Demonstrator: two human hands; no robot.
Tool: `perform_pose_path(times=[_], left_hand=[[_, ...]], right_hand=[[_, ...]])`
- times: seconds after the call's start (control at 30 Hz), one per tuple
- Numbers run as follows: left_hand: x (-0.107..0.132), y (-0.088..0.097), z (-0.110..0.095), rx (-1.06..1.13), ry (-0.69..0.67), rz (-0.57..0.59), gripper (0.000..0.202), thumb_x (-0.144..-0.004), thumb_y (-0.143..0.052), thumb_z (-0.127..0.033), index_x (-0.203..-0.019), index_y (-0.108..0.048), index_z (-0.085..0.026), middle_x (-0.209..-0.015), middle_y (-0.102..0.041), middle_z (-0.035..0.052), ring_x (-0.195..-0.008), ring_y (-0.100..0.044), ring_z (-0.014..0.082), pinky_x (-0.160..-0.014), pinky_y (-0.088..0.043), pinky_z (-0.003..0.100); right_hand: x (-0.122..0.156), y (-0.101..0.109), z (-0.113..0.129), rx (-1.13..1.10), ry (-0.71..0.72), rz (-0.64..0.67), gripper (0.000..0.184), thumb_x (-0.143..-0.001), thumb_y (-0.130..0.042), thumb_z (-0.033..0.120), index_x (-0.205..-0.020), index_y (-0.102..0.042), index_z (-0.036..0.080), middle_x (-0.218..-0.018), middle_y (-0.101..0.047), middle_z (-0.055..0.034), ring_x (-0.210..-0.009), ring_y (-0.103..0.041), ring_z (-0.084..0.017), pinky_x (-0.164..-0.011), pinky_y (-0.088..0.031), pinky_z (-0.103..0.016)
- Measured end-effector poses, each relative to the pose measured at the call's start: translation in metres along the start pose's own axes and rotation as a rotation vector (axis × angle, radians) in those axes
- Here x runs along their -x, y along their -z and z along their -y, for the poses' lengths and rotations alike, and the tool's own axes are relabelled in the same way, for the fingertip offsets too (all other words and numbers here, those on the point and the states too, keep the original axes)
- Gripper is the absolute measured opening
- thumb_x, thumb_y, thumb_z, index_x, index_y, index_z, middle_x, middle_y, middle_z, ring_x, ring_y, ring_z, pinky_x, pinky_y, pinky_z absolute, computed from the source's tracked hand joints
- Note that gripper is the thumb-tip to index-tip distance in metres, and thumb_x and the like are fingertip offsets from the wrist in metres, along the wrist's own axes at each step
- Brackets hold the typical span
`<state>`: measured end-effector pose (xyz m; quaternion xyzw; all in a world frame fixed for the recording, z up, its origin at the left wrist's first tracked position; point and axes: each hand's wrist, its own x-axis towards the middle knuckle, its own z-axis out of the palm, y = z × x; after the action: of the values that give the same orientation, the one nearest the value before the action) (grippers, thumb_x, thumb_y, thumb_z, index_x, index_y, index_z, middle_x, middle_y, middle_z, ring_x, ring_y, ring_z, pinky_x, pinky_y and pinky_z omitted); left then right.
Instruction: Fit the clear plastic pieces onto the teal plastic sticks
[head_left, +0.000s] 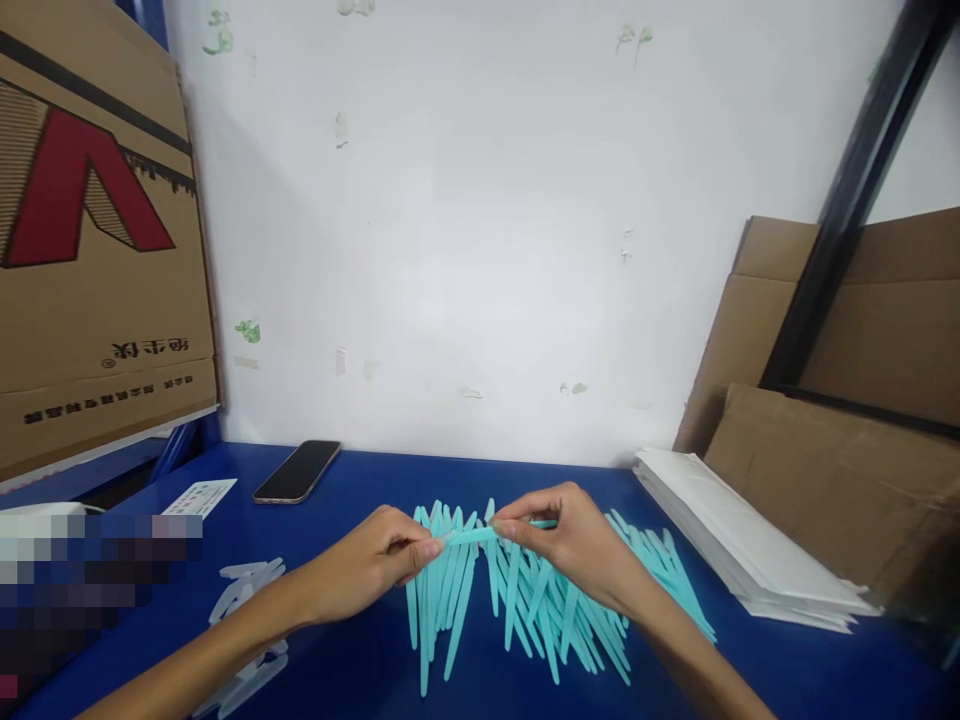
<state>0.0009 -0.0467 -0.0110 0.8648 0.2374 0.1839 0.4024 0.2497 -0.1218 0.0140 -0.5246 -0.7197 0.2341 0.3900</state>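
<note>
A slim turquoise stick [474, 536], shaped like an eyebrow razor, is held nearly level between both hands. My left hand [375, 560] pinches its left end, where a pale translucent part shows by the thumb. My right hand [559, 530] is closed on its right part, and the tip shows past the fingers. Beneath them lie a left bunch of turquoise sticks [442, 590] and a larger heap of turquoise sticks [570, 620], partly covered by my right hand. Several translucent caps [244, 600] lie beside my left forearm, which hides some of them.
A phone [298, 472] and a printed card [201, 497] lie on the blue table [360, 660] at the back left. White envelopes [742, 540] are stacked at the right, against cardboard [825, 490]. A large carton [105, 300] stands at the left; a white wall [465, 230] closes the back.
</note>
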Motion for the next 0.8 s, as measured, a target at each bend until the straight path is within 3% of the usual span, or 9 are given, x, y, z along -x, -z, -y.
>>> perform_pose_path(times=[0.2, 0.37, 0.47, 0.63, 0.8], left_hand=[[-0.001, -0.004, 0.001, -0.032, -0.006, -0.033, 0.048, -0.098, -0.043, -0.046, -0.060, -0.043, -0.018, -0.054, -0.033, -0.0050, -0.050, -0.028, 0.0098, -0.050, -0.022, 0.026], [-0.001, -0.003, 0.004, -0.327, -0.038, -0.069, 0.041, -0.100, -0.043, -0.040, -0.065, -0.046, -0.019, -0.055, -0.030, -0.0051, -0.050, -0.026, 0.0108, -0.053, -0.021, 0.027], [-0.001, 0.001, 0.003, -0.562, -0.049, -0.150, 0.040, -0.101, -0.038, -0.039, -0.066, -0.041, -0.019, -0.060, -0.042, -0.0029, -0.054, -0.035, 0.0120, -0.056, -0.022, 0.028], [0.000, 0.006, 0.004, -0.794, -0.016, -0.159, 0.042, -0.103, -0.029, -0.037, -0.066, -0.038, -0.019, -0.063, -0.051, 0.0000, -0.055, -0.043, 0.0142, -0.056, -0.021, 0.030], [0.001, 0.008, 0.004, -0.890, -0.021, -0.142, 0.042, -0.103, -0.028, -0.035, -0.069, -0.047, -0.019, -0.069, -0.059, 0.0022, -0.059, -0.053, 0.0166, -0.058, -0.025, 0.030]], right_hand=[[0.011, 0.009, 0.015, 0.177, 0.046, 0.150, 0.019, -0.089, -0.063, 0.037, -0.095, -0.077, 0.027, -0.069, -0.071, 0.0006, -0.058, -0.060, -0.013, -0.054, -0.046, -0.024], [0.015, 0.008, 0.019, 0.220, 0.038, 0.230, 0.019, -0.089, -0.063, 0.038, -0.085, -0.076, 0.025, -0.066, -0.070, 0.0013, -0.055, -0.060, -0.012, -0.051, -0.041, -0.022], [0.010, 0.011, 0.009, 0.311, -0.014, 0.157, 0.020, -0.090, -0.062, 0.037, -0.085, -0.076, 0.025, -0.069, -0.071, 0.0007, -0.059, -0.063, -0.014, -0.053, -0.042, -0.024], [0.000, 0.024, -0.015, 0.686, -0.287, -0.082, 0.019, -0.089, -0.062, 0.035, -0.090, -0.075, 0.022, -0.079, -0.074, -0.0053, -0.070, -0.067, -0.020, -0.055, -0.039, -0.027], [0.002, 0.027, -0.024, 0.987, -0.476, -0.107, 0.013, -0.086, -0.067, 0.027, -0.093, -0.074, 0.019, -0.092, -0.074, -0.0117, -0.086, -0.069, -0.029, -0.060, -0.039, -0.030]])
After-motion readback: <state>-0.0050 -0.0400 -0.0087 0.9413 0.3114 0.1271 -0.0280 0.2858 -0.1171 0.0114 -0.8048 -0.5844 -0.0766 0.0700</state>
